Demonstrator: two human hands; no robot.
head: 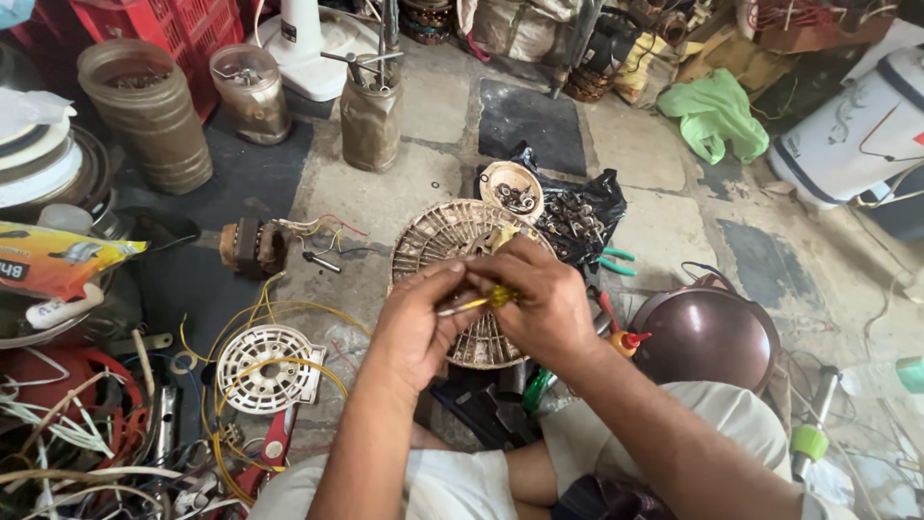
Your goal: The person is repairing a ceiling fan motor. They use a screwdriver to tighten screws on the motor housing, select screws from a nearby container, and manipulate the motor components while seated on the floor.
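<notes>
Both hands over round slotted motor housing (452,241) on floor. Right hand (539,299) grips yellow-handled screwdriver (476,303); left hand (419,323) pinches its shaft. Yellow-orange snack packet (58,260) far left, partly cut off. Screwdriver tip hidden.

bare floor (674,231) ahead; wires (241,327) crowd left.

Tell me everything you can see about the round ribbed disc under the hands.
The round ribbed disc is a beige, dusty part, plastic by its look, with many thin ribs running outward from its middle. It lies on the stone floor, seemingly flat, in front of the seated person. The left hand and right hand cover its middle and lower right part, holding a yellow-handled screwdriver above it. Whether they touch it is unclear.
</notes>
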